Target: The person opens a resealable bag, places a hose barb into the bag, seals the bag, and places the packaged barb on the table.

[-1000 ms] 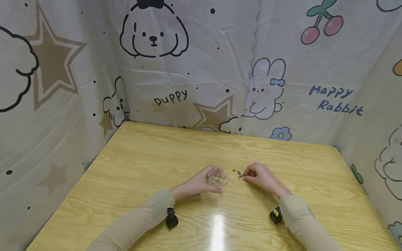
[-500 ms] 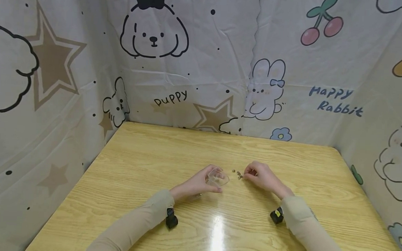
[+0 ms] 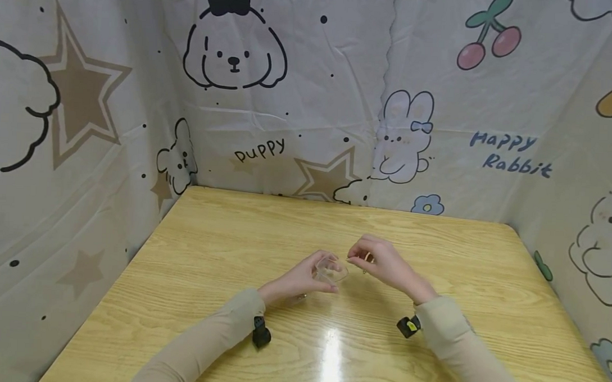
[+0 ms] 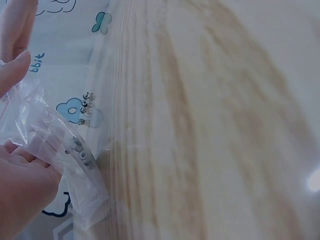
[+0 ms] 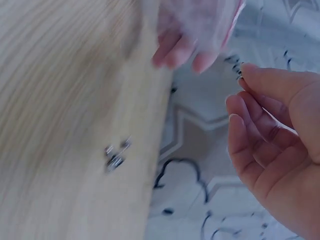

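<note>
**Small Metal Pieces and a Clear Bag Meet at a Wood-Grain Table**

A person's left hand (image 3: 299,279) holds a clear plastic bag (image 4: 86,196) above a wood-grain table (image 3: 264,223), fingers and thumb bent around it near its mouth. The mouth lies at about three o'clock from the palm and faces the right hand (image 3: 385,266). Several metal pieces (image 4: 82,154) sit inside, showing through the plastic in the left wrist view; the bag's lower part hangs at six o'clock beneath the hand.

The right hand, at three o'clock from the bag's mouth and just beside it, brings the tips of thumb and forefinger together in a pinch, the other fingers loosely bent. Whether anything is caught between the tips is too small to tell. A small cluster of loose pieces (image 4: 85,108) lies on the tabletop, partly hidden by that hand in the head view and blurred in the right wrist view.

Pale sleeves (image 3: 199,344) enter from seven and five o'clock, a small black device (image 3: 261,334) at each wrist. A printed cloth backdrop (image 3: 309,90) rises around the table's far side and flanks, with a puppy drawing (image 3: 235,48) toward eleven o'clock, cherries (image 3: 489,40) toward one and a rabbit (image 3: 403,139) between them, lower down. A bright reflection gleams on the tabletop near six o'clock.
</note>
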`<move>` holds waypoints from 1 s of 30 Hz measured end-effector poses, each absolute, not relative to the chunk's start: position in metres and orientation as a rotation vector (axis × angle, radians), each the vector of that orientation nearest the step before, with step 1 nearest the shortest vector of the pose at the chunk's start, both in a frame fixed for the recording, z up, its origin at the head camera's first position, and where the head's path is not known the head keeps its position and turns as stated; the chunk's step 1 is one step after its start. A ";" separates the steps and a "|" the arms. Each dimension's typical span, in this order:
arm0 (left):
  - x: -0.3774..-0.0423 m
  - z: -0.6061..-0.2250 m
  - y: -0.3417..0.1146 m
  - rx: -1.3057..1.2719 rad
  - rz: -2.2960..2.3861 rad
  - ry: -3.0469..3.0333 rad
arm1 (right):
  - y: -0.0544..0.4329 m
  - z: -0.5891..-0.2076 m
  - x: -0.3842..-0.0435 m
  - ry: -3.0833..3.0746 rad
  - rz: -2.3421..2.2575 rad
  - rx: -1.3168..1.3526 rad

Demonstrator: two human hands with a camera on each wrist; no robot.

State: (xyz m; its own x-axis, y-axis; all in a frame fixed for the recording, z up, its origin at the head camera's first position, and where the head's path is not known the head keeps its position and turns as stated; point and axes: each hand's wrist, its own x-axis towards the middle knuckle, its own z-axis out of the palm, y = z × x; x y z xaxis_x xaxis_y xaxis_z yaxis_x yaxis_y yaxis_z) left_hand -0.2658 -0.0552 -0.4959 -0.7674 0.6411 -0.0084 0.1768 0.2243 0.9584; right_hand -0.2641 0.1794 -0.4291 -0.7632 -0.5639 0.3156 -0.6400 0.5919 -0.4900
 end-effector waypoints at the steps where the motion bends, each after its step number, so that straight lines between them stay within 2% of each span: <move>1: -0.266 -0.496 -0.055 0.757 1.558 2.104 | 0.175 -0.426 -0.262 -2.667 0.904 1.049; 10: -0.265 -0.495 -0.057 0.698 1.538 2.094 | 0.155 -0.420 -0.254 -2.573 0.957 1.220; 17: -0.265 -0.494 -0.054 0.754 1.555 2.103 | 0.174 -0.424 -0.263 -2.632 0.955 1.084; 30: -0.265 -0.492 -0.052 0.716 1.562 2.117 | 0.219 -0.468 -0.285 -2.824 0.999 0.801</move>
